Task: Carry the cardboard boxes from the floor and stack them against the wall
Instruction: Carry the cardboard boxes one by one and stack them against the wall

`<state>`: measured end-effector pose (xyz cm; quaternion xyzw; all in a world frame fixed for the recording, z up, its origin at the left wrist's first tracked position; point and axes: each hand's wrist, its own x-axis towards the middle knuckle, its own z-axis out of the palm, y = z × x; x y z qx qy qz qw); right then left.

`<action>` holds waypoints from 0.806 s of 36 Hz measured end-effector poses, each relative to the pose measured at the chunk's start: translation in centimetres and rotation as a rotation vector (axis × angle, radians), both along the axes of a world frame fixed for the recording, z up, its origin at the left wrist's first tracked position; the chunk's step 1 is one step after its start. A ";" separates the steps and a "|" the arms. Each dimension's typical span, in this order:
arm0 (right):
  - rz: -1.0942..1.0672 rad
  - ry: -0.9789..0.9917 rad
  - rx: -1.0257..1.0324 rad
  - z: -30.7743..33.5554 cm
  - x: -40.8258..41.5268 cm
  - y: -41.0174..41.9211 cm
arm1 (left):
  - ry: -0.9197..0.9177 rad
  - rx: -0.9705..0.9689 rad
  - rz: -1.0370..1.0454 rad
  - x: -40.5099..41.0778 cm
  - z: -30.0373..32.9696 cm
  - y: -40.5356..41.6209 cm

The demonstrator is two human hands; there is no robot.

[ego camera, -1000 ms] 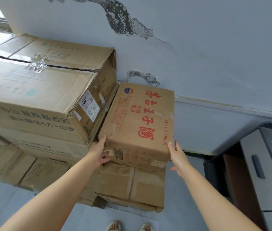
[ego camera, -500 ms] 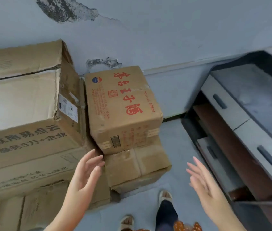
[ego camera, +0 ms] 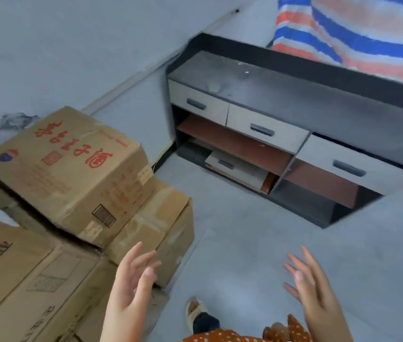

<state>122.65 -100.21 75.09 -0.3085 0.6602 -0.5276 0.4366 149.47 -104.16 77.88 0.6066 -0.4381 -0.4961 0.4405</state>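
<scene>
A cardboard box with red characters (ego camera: 72, 171) lies tilted on top of the stack by the wall, resting on a plain taped box (ego camera: 161, 225). More cardboard boxes (ego camera: 30, 280) fill the lower left. My left hand (ego camera: 131, 285) hovers in front of the stack, fingers spread, touching nothing. My right hand (ego camera: 311, 285) is raised over the bare floor to the right, also spread and holding nothing.
A low black cabinet (ego camera: 294, 104) with grey drawers and open shelves stands along the right wall. A striped red, blue and white sack (ego camera: 358, 30) sits behind it. Grey floor (ego camera: 257, 243) lies between stack and cabinet. My sandalled foot (ego camera: 195, 314) is below.
Both hands have let go of the red-lettered box and drawn back from it. The view has swung right, away from the stack toward the cabinet.
</scene>
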 end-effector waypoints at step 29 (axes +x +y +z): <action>-1.363 0.018 0.129 1.1 -1.0 56.6 | 0.086 0.082 -1.324 -27.9 -2.8 32.0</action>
